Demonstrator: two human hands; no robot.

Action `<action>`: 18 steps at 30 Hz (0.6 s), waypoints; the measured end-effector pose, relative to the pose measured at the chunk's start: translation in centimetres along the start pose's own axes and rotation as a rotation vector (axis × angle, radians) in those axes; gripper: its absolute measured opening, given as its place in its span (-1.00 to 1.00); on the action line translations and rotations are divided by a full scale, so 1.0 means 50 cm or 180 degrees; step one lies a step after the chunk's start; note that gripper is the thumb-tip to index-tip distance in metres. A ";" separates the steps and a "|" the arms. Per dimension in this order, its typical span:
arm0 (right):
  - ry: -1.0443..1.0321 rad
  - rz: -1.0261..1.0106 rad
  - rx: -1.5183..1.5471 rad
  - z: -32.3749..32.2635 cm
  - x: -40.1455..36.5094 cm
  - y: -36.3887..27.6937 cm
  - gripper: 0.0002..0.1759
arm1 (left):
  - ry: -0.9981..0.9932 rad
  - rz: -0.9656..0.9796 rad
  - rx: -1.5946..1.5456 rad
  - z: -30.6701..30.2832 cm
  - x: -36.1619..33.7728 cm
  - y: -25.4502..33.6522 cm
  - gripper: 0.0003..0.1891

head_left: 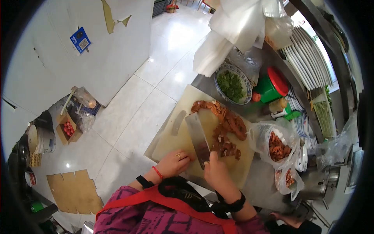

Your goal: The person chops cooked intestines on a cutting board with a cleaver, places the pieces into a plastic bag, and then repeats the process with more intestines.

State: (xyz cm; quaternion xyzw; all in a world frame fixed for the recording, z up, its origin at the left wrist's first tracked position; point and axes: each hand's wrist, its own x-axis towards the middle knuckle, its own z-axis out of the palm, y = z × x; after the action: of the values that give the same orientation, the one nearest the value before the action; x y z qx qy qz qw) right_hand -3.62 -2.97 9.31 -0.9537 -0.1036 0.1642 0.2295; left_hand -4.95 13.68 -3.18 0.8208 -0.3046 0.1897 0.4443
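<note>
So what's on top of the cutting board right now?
On the cutting board lies reddish-brown meat, some in larger pieces, some chopped small. The right hand holds a cleaver over the board. Whatever is under the meat and cleaver is covered.

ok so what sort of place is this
Likely a restaurant kitchen, judging by the long stack of white plates, the broad steel cleaver and the pale rectangular cutting board bearing reddish-brown food.

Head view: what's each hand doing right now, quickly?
Left hand: at the cutting board's near edge, nothing visible in it; open or closed can't be told.
Right hand: closed, holding the cleaver by its handle.
</note>
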 end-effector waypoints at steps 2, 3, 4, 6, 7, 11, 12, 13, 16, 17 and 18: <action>-0.0398 0.0083 -0.0181 -0.003 -0.013 0.005 -0.76 | -0.0256 -0.0018 0.0027 0.003 -0.004 -0.012 -0.72; -0.0518 0.0041 -0.0257 0.006 -0.017 0.012 -0.76 | -0.0228 -0.0028 0.0024 0.007 -0.002 -0.018 -0.72; -0.0646 -0.0001 -0.0327 0.013 -0.016 0.016 -0.76 | -0.0281 0.0066 0.0047 0.010 -0.001 -0.022 -0.74; -0.0637 -0.0033 -0.0321 0.032 0.001 0.014 -0.76 | -0.0348 0.0147 0.0073 0.008 -0.002 -0.028 -0.75; -0.0616 -0.0054 -0.0305 0.043 0.009 0.012 -0.77 | -0.0492 0.0075 0.0079 0.007 -0.001 -0.028 -0.74; -0.0127 -0.0359 -0.0214 0.074 0.059 0.007 -0.76 | -0.0557 0.0189 0.0275 0.016 -0.003 -0.029 -0.80; 0.0156 -0.0304 0.0100 0.077 0.069 0.016 -0.75 | -0.0558 0.0220 0.0299 0.011 -0.004 -0.027 -0.80; 0.0428 -0.0262 0.0405 0.073 0.075 0.019 -0.75 | -0.0457 0.0107 0.0199 0.000 -0.004 -0.019 -0.77; 0.0312 -0.0136 0.0218 0.037 0.044 0.018 -0.74 | -0.0252 -0.0245 0.0074 -0.035 -0.015 0.002 -0.75; 0.0229 -0.0313 0.0198 0.016 0.024 0.002 -0.73 | -0.0226 -0.0455 -0.0010 -0.043 -0.026 0.009 -0.76; 0.0218 -0.0287 0.0218 0.008 0.008 -0.009 -0.73 | -0.0256 -0.0466 -0.0023 -0.045 -0.033 0.010 -0.76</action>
State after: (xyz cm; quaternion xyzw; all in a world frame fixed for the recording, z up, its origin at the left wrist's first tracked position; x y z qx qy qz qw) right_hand -3.48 -2.29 9.07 -0.9447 -0.1329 0.1245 0.2726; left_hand -6.60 15.91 -2.65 0.8463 -0.2621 0.1225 0.4473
